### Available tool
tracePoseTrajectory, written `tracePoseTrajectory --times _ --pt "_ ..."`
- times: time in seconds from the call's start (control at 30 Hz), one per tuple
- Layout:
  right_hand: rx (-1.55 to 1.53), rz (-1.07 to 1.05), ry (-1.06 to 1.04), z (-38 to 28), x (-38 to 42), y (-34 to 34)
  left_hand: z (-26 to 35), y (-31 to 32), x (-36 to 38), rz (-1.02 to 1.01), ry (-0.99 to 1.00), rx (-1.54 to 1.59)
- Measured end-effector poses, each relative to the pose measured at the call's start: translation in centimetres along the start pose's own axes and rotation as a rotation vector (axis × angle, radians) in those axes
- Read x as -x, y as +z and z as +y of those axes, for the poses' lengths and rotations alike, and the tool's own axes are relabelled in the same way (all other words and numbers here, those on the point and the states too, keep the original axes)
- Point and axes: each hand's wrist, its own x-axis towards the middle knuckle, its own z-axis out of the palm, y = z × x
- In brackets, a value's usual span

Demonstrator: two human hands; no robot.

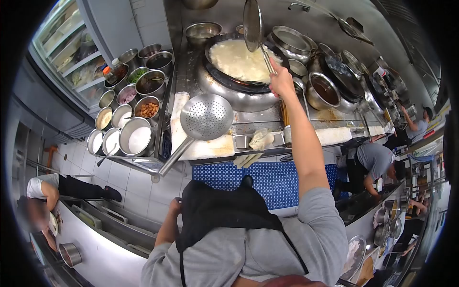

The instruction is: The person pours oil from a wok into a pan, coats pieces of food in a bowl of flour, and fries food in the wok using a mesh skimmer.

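My right hand [282,80] is closed around the handle of a round skimmer [252,26]. The skimmer's disc is raised on edge above the far rim of a large wok [208,62]. Pale, foamy liquid [241,60] fills much of the wok. My left hand [175,206] hangs low at my side, by the black apron [215,215]; its fingers look curled, and whatever they hold, if anything, is hidden. A perforated metal strainer [206,116] lies on the counter left of the wok, its handle sticking out over the front edge.
On the left, a cart [160,162] carries several metal bowls, including browned pieces [148,110] and white powder [139,138]. A crumpled cloth [261,139] lies at the counter's front. Several bowls and pans line the right. Co-workers stand at right [375,160] and lower left [45,191].
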Motion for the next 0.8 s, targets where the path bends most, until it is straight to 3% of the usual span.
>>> tracePoseTrajectory --times 0.1,0.3,0.33,0.43,0.5,0.67,0.8 --pt "-0.213 -0.105 0.077 -0.8 0.8 1.4 -11.6 4.4 -7.7 0.010 0.131 0.184" --pt "-0.272 -0.242 0.090 3.0 5.0 0.4 -4.8 1.5 -4.2 -0.029 0.092 -0.169" --pt "-0.225 -0.244 0.097 3.5 6.1 -0.4 -4.6 1.4 -4.5 0.014 0.190 -0.226" --pt "-0.154 -0.236 0.089 4.9 8.9 -2.9 1.0 -0.5 -3.4 -0.179 -0.145 -0.005" --pt "-0.123 -0.220 0.105 5.5 10.4 -4.4 2.2 -0.9 -4.2 -0.179 -0.101 0.036" --pt "-0.036 -0.082 0.089 6.0 12.1 -7.0 4.3 -1.6 -5.4 -0.162 -0.024 0.019" --pt "0.182 0.155 -0.189 7.0 11.8 -6.9 4.3 -1.9 -4.8 -0.162 -0.034 0.028"
